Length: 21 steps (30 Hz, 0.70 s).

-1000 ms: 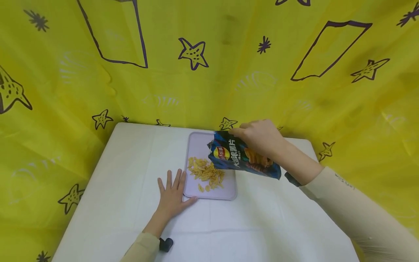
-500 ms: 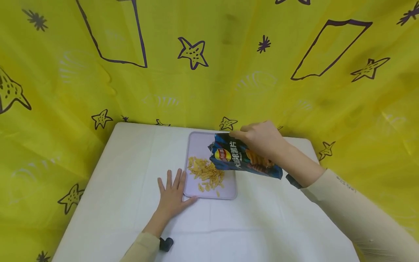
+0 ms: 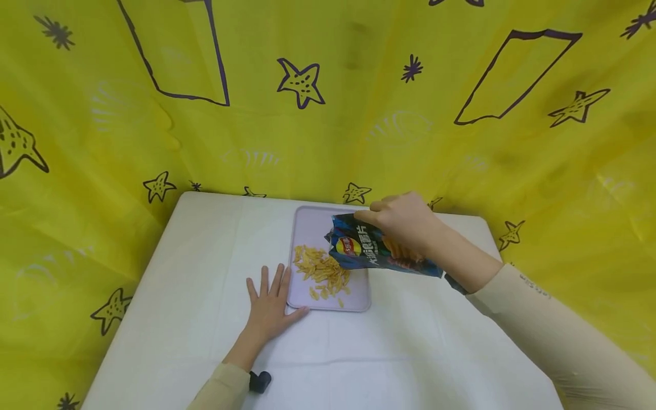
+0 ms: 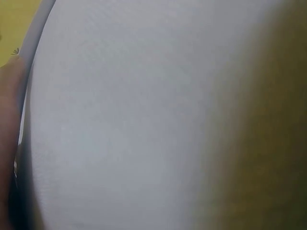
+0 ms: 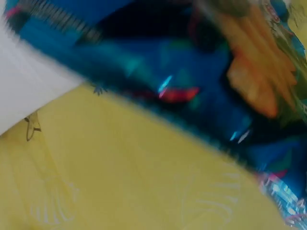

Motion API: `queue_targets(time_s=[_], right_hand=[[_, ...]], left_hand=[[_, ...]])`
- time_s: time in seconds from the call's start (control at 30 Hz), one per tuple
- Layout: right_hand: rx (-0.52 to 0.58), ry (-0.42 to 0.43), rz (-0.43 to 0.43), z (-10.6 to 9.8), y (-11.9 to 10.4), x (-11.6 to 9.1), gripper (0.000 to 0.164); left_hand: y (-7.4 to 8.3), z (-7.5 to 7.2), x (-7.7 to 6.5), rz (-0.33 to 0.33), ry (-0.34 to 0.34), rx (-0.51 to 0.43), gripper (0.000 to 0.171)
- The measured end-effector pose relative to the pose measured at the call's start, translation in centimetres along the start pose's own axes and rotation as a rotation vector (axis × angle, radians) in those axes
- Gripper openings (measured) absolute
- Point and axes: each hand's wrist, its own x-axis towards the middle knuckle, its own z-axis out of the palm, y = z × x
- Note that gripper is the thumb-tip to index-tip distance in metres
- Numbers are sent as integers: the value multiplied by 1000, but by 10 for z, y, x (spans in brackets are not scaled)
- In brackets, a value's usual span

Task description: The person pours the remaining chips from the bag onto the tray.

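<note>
My right hand grips a dark blue bag of potato chips by its upper side, with the bag tilted and its torn end toward the left over the tray. Beneath that end, a pile of yellow chips lies on a pale lilac rectangular tray. The left hand rests flat with fingers spread, its thumb and index finger touching the tray's left and near edges. In the right wrist view the chip bag fills the upper part, blurred. The left wrist view shows mostly white cloth and a sliver of the hand.
A table with a white cover bears the tray near its far edge. Behind and around it hangs a yellow curtain with starfish drawings. A small black device sits at the left wrist.
The right hand and the bag have shifted slightly down, with the bag's torn end a little lower. A few chips lie nearer the tray's front edge. The left hand has stayed put.
</note>
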Motion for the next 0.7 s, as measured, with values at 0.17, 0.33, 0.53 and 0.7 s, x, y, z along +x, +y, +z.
queue_targets(time_s=[0.17, 0.33, 0.53, 0.7], right_hand=[[36, 34, 29, 0, 3, -6, 32], [165, 80, 256, 8, 8, -32, 27], [462, 232, 671, 56, -7, -99, 26], [674, 364, 1096, 99, -29, -153, 27]], left_hand=[[2, -2, 0, 5, -8, -5, 104], [6, -1, 1, 12, 4, -16, 104], [7, 1, 0, 21, 14, -8, 104], [6, 1, 2, 28, 21, -19, 103]])
